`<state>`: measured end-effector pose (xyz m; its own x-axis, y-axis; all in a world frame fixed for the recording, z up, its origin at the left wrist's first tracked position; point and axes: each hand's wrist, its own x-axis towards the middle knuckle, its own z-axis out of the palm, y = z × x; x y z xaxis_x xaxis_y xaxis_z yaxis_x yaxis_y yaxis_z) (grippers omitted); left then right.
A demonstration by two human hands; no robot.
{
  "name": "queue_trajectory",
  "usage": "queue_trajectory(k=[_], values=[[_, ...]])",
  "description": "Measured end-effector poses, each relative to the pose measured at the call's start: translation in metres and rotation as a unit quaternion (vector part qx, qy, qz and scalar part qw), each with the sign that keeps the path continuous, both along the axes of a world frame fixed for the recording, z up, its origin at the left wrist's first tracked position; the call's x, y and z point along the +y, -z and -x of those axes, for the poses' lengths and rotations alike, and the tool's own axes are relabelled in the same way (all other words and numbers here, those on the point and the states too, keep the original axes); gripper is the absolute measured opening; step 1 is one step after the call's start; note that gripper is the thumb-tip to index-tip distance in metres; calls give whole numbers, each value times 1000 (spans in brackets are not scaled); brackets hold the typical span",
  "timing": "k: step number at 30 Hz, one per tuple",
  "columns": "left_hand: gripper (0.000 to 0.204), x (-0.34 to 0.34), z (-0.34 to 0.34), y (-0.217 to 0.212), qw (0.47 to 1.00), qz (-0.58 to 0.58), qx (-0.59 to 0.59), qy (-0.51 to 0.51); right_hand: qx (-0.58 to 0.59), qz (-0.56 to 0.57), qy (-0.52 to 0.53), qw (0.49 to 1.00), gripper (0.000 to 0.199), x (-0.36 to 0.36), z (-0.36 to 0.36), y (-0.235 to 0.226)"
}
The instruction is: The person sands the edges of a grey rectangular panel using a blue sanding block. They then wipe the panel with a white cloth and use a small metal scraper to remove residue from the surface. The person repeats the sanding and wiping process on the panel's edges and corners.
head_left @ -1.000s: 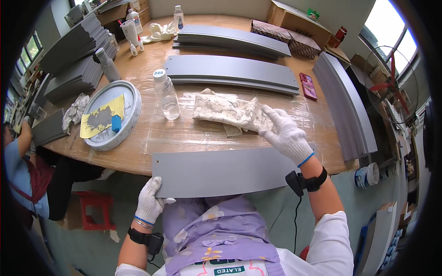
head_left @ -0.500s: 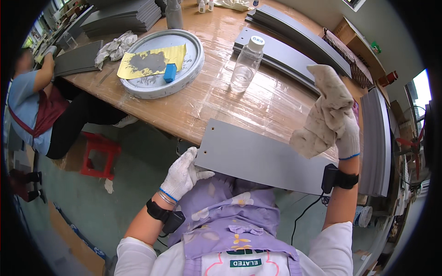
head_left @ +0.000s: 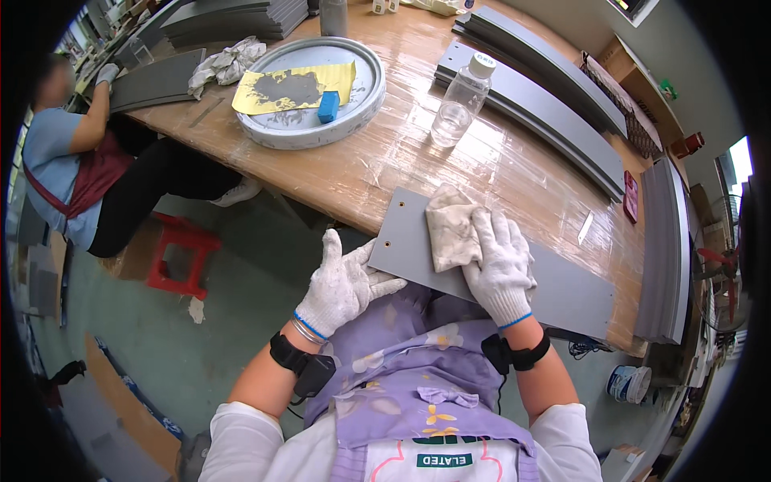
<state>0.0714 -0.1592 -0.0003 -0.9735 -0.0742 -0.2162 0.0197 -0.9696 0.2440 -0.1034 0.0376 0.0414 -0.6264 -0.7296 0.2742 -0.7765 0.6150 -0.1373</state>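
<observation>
Film-covered brown tabletop [head_left: 337, 177] before you, stacked gray panels [head_left: 534, 112] farther back. Long flat gray panel [head_left: 566, 289] lies slantwise across near edge, partly overhanging. Your white-gloved left hand [head_left: 344, 285] at panel's left end, fingers spread. Your white-gloved right hand [head_left: 502, 269] atop folded, stained off-white cloth [head_left: 450, 229] on panel, fingers nearly together; cannot tell if gripping.

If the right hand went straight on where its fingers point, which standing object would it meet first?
Probably the clear bottle, across the tabletop beyond the grey panel; depth is unclear, so the right hand might miss it.
</observation>
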Motion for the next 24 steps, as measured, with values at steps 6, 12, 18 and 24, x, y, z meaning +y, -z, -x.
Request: queue_trajectory(k=[6,12,18,24], values=[[106,10,-9,16,985,55,-109,-124,-188,-3,-283,941,40,-84,-65,-13],[55,-12,-15,16,983,144,-81,-76,-492,-48,14,869,27,-3,-40,-97],[64,4,23,-20,896,412,-167,-14,-178,-73,-65,979,58,-9,-29,-83],[51,16,39,13,874,455,-147,-81,-48,94,-176,979,50,-15,-14,6]])
